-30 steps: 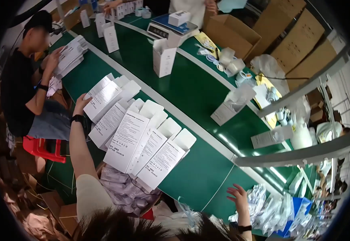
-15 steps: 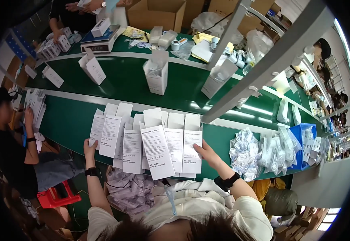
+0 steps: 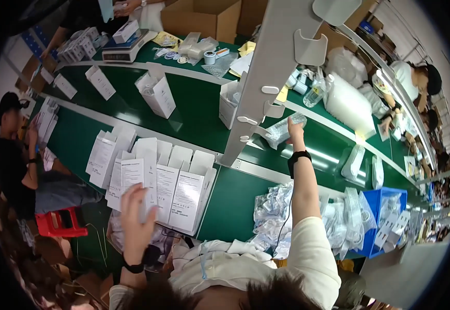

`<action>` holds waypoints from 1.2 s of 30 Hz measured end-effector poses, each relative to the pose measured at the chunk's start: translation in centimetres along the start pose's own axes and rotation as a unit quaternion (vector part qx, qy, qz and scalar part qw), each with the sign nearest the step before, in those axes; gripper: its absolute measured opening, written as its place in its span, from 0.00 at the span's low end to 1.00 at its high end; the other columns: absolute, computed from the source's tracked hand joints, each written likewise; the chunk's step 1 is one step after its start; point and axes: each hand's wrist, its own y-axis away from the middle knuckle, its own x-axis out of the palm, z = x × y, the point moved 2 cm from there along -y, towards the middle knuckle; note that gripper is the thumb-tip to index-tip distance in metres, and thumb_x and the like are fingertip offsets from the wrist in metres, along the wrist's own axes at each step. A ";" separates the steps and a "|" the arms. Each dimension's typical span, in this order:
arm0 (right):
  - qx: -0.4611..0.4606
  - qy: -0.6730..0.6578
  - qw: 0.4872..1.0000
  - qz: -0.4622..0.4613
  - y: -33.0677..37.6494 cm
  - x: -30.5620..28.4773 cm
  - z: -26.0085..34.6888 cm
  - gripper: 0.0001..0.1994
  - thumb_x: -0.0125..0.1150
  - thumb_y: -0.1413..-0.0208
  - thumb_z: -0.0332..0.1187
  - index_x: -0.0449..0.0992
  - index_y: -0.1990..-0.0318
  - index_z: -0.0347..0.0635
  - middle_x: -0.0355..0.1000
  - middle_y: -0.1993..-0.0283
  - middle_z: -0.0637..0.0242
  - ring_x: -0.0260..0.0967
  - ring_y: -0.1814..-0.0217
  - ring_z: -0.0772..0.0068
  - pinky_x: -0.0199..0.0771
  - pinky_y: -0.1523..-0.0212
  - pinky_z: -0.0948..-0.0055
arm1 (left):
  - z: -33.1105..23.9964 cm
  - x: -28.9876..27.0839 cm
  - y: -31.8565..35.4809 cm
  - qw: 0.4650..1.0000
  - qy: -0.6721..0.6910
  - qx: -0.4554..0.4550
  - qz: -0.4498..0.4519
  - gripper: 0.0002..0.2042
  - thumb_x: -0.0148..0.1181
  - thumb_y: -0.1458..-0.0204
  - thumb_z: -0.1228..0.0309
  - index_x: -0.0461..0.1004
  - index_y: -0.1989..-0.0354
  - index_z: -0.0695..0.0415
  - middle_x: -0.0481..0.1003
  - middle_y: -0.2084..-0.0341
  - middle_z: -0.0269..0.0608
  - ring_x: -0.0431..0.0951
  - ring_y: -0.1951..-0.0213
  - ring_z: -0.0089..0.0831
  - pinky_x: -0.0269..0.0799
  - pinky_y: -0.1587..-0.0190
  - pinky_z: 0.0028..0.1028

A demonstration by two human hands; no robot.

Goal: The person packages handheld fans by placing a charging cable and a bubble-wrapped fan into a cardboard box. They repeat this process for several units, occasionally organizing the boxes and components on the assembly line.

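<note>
1. Row of white boxes (image 3: 167, 188) on near bench (image 3: 230, 201), left of centre, packed side by side, printed sides toward the person, top flaps up; none of them looks finished, and I can't see inside from where I'm standing
2. Past the rail, on the far belt (image 3: 196, 116): one open box (image 3: 160, 101) with clear plastic in its mouth; a second box (image 3: 228, 106), partly behind the grey post (image 3: 258, 62), shows plastic too; I'd call both loaded, flaps not down
3. Farther left on belt, two more cartons (image 3: 100, 83), contents can't be told
4. Partway at best, I'd judge: few loaded boxes, many open ones, and plenty unboxed at near right, a heap of bags (image 3: 274, 214) plus a blue bin (image 3: 372, 227)
5. Right hand (image 3: 296, 133): arm reached out far over the rail, nearly straight, fingers closed round one end of a clear bagged item (image 3: 280, 135) at the belt, just right of the post; can't tell if it's lifted
6. Left hand (image 3: 138, 219): raised at near left before the box row, elbow bent, fingers loosely spread, nothing gripped; blurred, fingertip contact with a box can't be told
</note>
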 end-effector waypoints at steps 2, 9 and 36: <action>0.019 0.003 1.000 0.010 -2.4 2.7 0.0 0.44 0.59 0.58 0.49 0.42 0.39 0.38 0.67 0.57 0.43 0.69 0.58 0.49 0.71 0.66 0.51 | -3.3 5.8 1.0 0.997 -0.046 0.040 0.053 0.25 0.60 0.61 0.72 0.62 0.52 0.64 0.58 0.48 0.55 0.59 0.47 0.49 0.58 0.49 0.39; -0.022 -0.161 0.981 -0.108 -5.1 4.9 -4.7 0.28 0.56 0.58 0.42 0.59 0.51 0.35 0.68 0.62 0.47 0.67 0.55 0.56 0.67 0.54 0.67 | -2.6 15.6 2.8 0.945 -0.291 -0.063 0.137 0.33 0.61 0.61 0.70 0.54 0.44 0.62 0.45 0.42 0.60 0.46 0.41 0.57 0.44 0.44 0.51; 0.095 -0.567 0.726 0.378 22.0 -5.6 -14.8 0.29 0.44 0.63 0.22 0.57 0.46 0.45 0.62 0.53 0.64 0.64 0.57 0.66 0.68 0.56 0.69 | -7.5 26.8 4.2 0.915 0.343 -0.071 0.198 0.45 0.68 0.70 0.71 0.47 0.40 0.53 0.52 0.47 0.50 0.59 0.48 0.47 0.58 0.48 0.39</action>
